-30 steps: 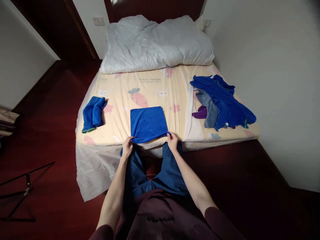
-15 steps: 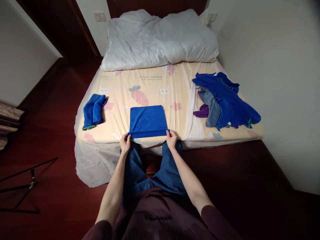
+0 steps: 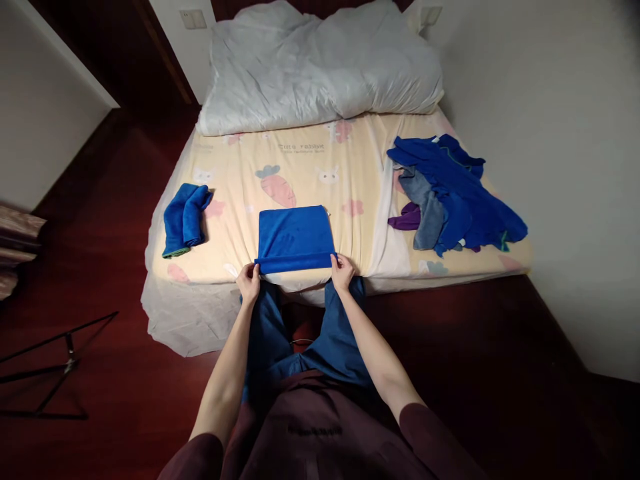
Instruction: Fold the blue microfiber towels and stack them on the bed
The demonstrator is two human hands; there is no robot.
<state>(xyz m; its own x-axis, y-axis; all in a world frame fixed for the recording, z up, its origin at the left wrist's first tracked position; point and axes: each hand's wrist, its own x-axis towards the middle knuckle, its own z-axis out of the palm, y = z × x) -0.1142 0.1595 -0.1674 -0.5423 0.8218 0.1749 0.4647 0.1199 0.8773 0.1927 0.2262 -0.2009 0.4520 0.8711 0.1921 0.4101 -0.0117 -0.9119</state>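
A blue cloth lies flat on the near edge of the bed, its near edge turned up into a narrow fold. My left hand pinches the fold's left corner. My right hand pinches its right corner. Both hands sit at the mattress edge, in front of my blue trousers.
A rolled blue cloth rests at the bed's left side. A heap of blue, grey and purple cloths lies at the right. A white duvet covers the head of the bed. A black metal stand is on the dark floor, left.
The sagging near edge of the blue cloth has been lifted and folded over into a straight band; both hands shifted slightly forward onto the mattress edge. The view tilted a little.
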